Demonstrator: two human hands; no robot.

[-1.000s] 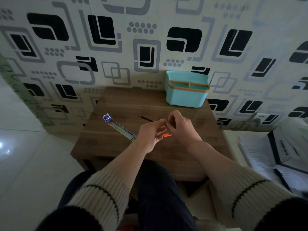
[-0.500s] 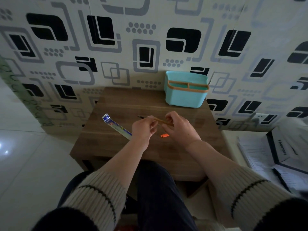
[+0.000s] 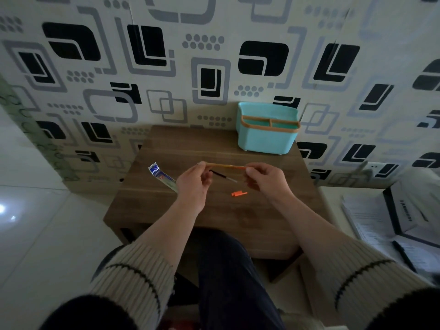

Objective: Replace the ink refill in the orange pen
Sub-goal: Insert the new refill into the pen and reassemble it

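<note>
The thin orange pen [image 3: 226,166] is held level above the wooden table [image 3: 166,148], stretched between both hands. My left hand [image 3: 194,184] pinches its left end, where a fine tip pokes out past the fingers. My right hand [image 3: 265,179] pinches the pen's right end. Under the pen a dark ink refill [image 3: 222,175] lies on the table. The small orange cap [image 3: 238,193] lies loose on the wood just below the hands. A refill packet [image 3: 162,176] with a blue top lies to the left, partly behind my left hand.
A turquoise desk organizer [image 3: 266,139] with an orange rim stands at the table's back right against the patterned wall. A black-edged box and papers [image 3: 392,222] sit on a surface to the right. My legs are under the table's front edge.
The hands moved apart and up from near the cap, and the pen is now stretched level between them. The orange cap lies on the table and the dark refill shows beneath the pen.
</note>
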